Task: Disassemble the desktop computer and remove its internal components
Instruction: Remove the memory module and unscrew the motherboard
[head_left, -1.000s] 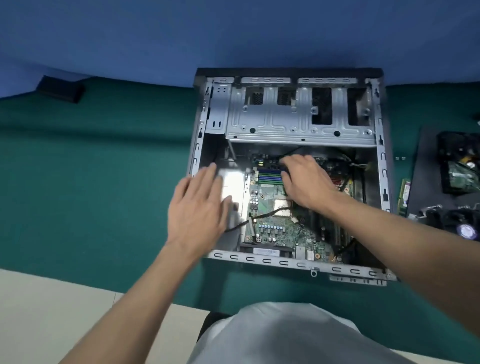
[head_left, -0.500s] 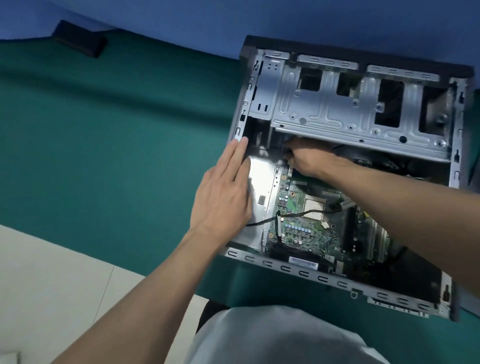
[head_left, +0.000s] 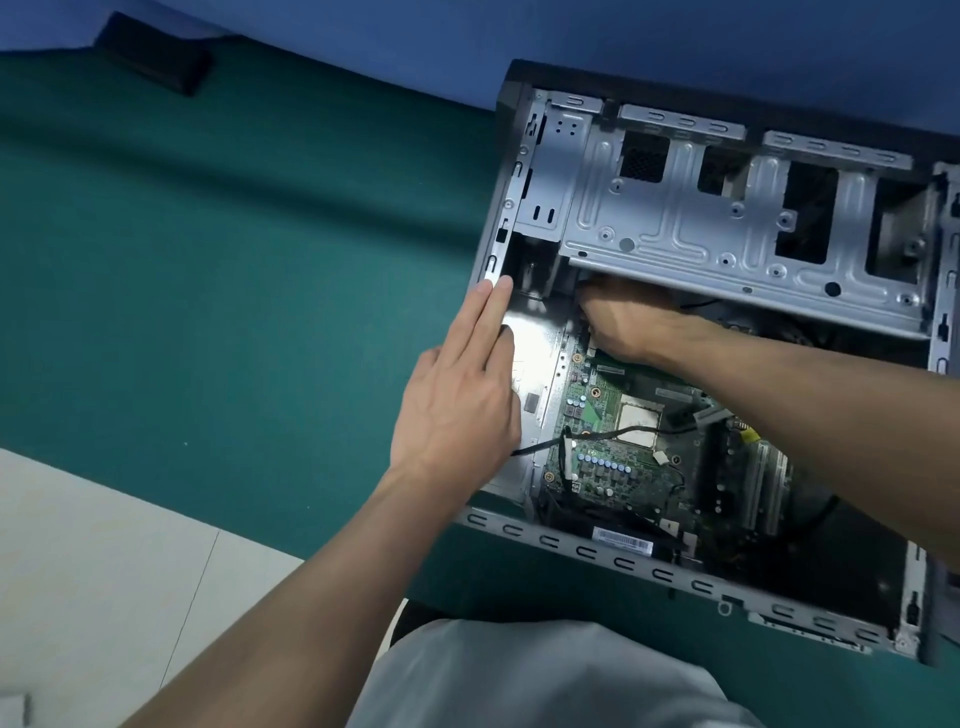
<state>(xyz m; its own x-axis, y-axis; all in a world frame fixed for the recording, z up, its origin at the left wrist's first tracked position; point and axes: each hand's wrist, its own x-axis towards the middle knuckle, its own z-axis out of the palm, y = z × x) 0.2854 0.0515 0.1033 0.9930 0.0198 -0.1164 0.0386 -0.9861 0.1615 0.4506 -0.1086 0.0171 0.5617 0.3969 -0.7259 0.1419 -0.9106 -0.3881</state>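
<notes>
An open desktop case (head_left: 649, 571) lies on its side on a green mat. A green motherboard (head_left: 608, 447) sits inside, with black cables across it. A grey metal drive cage (head_left: 727, 234) spans the case's far half. My left hand (head_left: 462, 400) lies flat with straight fingers on the case's left edge and inner metal plate. My right hand (head_left: 623, 322) reaches under the near edge of the drive cage at the motherboard's far left corner. Its fingers are curled and hidden in shadow, so what they hold is unclear.
The green mat (head_left: 234, 270) stretches to the left of the case. A black flat object (head_left: 156, 54) lies at the far left by the blue wall. Pale floor (head_left: 93, 571) shows at bottom left.
The view swung left, so the case now sits at the right. My right hand moved from the memory slots to the far left corner under the cage. My left hand slid further along the left edge.
</notes>
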